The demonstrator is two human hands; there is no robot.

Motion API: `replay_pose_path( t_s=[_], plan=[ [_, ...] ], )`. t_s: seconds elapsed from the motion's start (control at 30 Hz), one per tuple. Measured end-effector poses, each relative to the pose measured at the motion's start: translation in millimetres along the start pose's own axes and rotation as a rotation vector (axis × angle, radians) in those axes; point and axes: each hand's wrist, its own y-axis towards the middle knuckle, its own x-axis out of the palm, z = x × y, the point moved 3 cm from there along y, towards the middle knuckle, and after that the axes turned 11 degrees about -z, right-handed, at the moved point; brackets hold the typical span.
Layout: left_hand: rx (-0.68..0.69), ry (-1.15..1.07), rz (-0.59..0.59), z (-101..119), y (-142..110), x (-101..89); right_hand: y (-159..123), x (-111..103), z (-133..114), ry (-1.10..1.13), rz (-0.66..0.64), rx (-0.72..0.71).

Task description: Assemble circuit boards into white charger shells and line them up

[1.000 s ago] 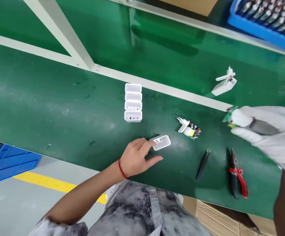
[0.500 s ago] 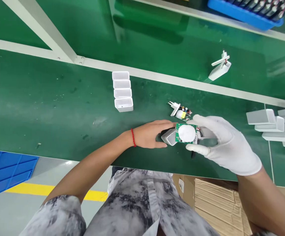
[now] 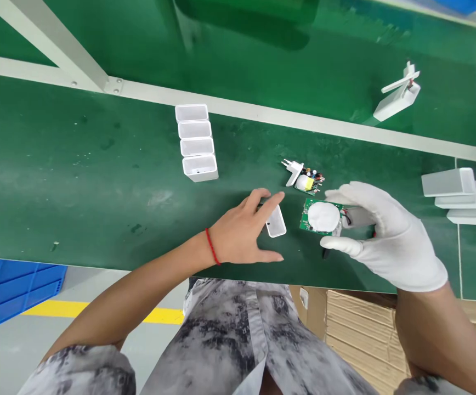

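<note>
My bare left hand [image 3: 242, 227], with a red cord at the wrist, has its fingers spread around a small white open-ended case [image 3: 276, 222]. The index finger reaches over the case's far edge; the thumb is apart from it. My white-gloved right hand [image 3: 386, 236] holds a green circuit board [image 3: 322, 216] with a round white pad, thumb and fingers at its right edges. A grey block [image 3: 358, 217] with dark and red wires sits behind the board, inside the hand's curve. Just beyond lies another small board [image 3: 309, 181] beside a white two-pin plug piece [image 3: 293, 171].
Several white open cases [image 3: 200, 174] stand in a row left of centre. More white cases [image 3: 452, 184] lie at the right. Across the white rail [image 3: 258, 113] stands a white case [image 3: 398, 103] with a plug piece on top. Blue crate [image 3: 20, 291] is at lower left.
My left hand has loosened its fingers from the case, which was tilted against the board and now stands apart. My right hand has drawn the board slightly right. The camera view has shifted.
</note>
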Motion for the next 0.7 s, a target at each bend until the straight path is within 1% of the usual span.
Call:
replay_pose_path(
  t_s=[0.03, 0.07, 0.1, 0.13, 0.23, 0.27, 0.3, 0.33, 0.4, 0.47, 0.53, 0.57, 0.63, 0.7],
  plan=[
    [0.068, 0.023, -0.008, -1, -4, -1.6, 2, 1, -1, -0.017, 0.000, -0.010],
    [0.108, 0.045, -0.007, -3, -6, -2.2, 4, 2, -1, -0.022, 0.001, -0.020],
    [0.107, 0.069, 0.010, -4, -8, -1.9, 5, 4, -2, -0.019, 0.004, -0.030],
    [0.065, 0.094, 0.045, -6, -9, -1.0, 6, 5, -2, -0.010, 0.003, -0.039],
    [-0.170, 0.158, 0.196, -5, -15, 1.6, 6, 7, -2, -0.002, 0.006, -0.061],
    [-0.225, 0.153, 0.225, -3, -18, 1.3, 5, 7, -2, -0.009, 0.007, -0.065],
    [-0.239, 0.118, 0.221, 0, -22, 0.1, 3, 6, -2, -0.025, 0.010, -0.063],
    [-0.217, 0.056, 0.185, 1, -25, -2.1, 2, 5, -2, -0.051, 0.009, -0.057],
    [-0.108, -0.088, 0.084, 2, -29, -9.5, 1, 2, -4, -0.129, -0.006, -0.043],
    [-0.009, -0.161, 0.022, -3, -29, -17.5, 4, 0, -10, -0.216, -0.042, -0.052],
    [0.013, -0.142, 0.036, -11, -23, -20.3, 11, -1, -20, -0.286, -0.076, -0.117],
    [0.009, -0.127, 0.053, -15, -19, -18.7, 15, -1, -25, -0.317, -0.082, -0.167],
    [0.013, -0.137, 0.073, -21, -10, -10.9, 24, 0, -36, -0.374, -0.090, -0.264],
    [0.059, -0.197, 0.087, -25, -3, -2.6, 32, 3, -43, -0.424, -0.112, -0.312]
  ],
)
